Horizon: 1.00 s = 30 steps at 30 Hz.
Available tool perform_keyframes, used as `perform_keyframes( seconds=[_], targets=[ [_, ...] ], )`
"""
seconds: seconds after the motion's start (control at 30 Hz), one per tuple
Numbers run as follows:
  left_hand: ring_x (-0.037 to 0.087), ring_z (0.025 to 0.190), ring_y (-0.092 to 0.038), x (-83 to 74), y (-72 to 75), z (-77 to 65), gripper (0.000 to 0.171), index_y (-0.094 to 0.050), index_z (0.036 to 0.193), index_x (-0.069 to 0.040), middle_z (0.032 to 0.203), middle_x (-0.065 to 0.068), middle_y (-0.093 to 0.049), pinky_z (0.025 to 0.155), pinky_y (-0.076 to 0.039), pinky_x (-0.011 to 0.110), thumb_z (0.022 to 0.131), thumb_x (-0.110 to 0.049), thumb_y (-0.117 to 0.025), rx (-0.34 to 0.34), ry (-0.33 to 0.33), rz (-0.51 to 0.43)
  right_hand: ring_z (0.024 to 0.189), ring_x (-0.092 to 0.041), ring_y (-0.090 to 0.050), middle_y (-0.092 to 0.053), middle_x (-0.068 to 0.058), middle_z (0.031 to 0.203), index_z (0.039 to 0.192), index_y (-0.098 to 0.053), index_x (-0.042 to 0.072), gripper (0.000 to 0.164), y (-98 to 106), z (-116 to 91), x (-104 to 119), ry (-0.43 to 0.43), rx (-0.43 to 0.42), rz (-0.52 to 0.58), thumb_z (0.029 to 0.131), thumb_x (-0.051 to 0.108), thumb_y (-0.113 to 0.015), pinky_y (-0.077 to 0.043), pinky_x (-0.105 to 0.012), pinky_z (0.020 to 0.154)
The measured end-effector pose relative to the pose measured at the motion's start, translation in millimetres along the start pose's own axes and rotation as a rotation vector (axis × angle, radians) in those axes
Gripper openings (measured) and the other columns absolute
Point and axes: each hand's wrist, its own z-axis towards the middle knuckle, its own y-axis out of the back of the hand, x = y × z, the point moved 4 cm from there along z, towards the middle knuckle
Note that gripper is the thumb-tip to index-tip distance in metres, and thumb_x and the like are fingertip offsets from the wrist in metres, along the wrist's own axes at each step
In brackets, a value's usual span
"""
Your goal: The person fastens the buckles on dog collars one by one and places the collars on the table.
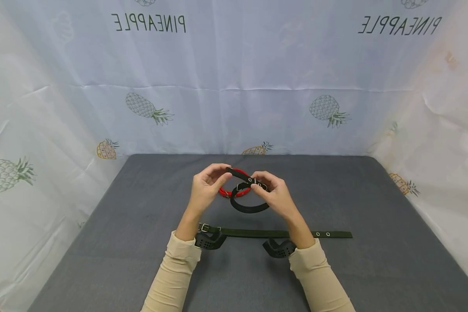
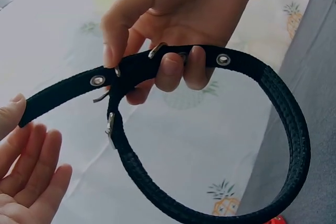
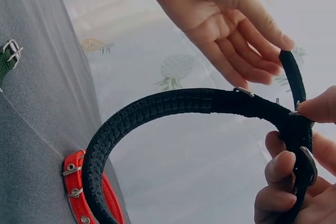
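Note:
A black collar [image 1: 248, 210] with metal eyelets is held up in a loop above the table. My left hand [image 1: 205, 188] pinches the tip of its strap between thumb and fingers. With the fingers and thumb of my right hand [image 1: 276, 193], I grip the band where the strap overlaps near the buckle. In the left wrist view the strap end passes by the buckle [image 2: 110, 131], whose prong stands out to one side. The right wrist view shows the padded inner side of the collar [image 3: 152, 103].
Behind the black collar a red collar [image 1: 222, 193] lies looped on the grey table [image 1: 374, 268]. A dark green collar [image 1: 253, 233] is stretched straight across the table under my forearms, buckle end at left. A pineapple-print cloth [image 1: 234, 117] hangs around the table.

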Motion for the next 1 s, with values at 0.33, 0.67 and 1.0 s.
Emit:
perform_keyframes(
  seconds=[0.33, 0.67, 1.0],
  targets=[
    [-0.004, 0.098, -0.066, 8.3, -4.9, -1.2, 0.036, -0.054, 0.117, 0.020, 0.103, -0.019, -0.068, 0.087, -0.054, 0.014, 0.088, 0.001, -0.065, 0.030, 0.105, -0.093, 0.068, -0.003, -0.051, -0.059, 0.013, 0.091, 0.111, -0.060, -0.008, 0.022, 4, 0, 2, 0.031, -0.023, 0.035, 0.093, 0.004, -0.059, -0.047, -0.020, 0.063],
    [-0.002, 0.098, -0.066, 18.7, -18.9, -4.4, 0.030, -0.058, 0.116, 0.014, 0.114, 0.032, -0.063, 0.089, -0.054, 0.019, 0.094, -0.006, -0.060, 0.114, 0.239, -0.046, 0.070, -0.002, -0.051, -0.059, 0.019, 0.091, 0.113, -0.058, -0.010, 0.022, 4, -1, 1, 0.010, -0.020, 0.108, 0.094, 0.000, -0.054, -0.047, -0.018, 0.065],
    [0.000, 0.085, -0.063, 27.9, -30.4, -9.1, 0.033, -0.062, 0.118, 0.006, 0.091, -0.014, -0.066, 0.078, -0.051, 0.020, 0.097, -0.019, -0.058, 0.137, 0.444, -0.089, 0.067, -0.003, -0.047, -0.055, 0.014, 0.083, 0.115, -0.057, -0.010, 0.023, 4, -2, 4, 0.007, 0.001, 0.145, 0.096, 0.002, -0.053, -0.043, -0.020, 0.063]
  ],
)
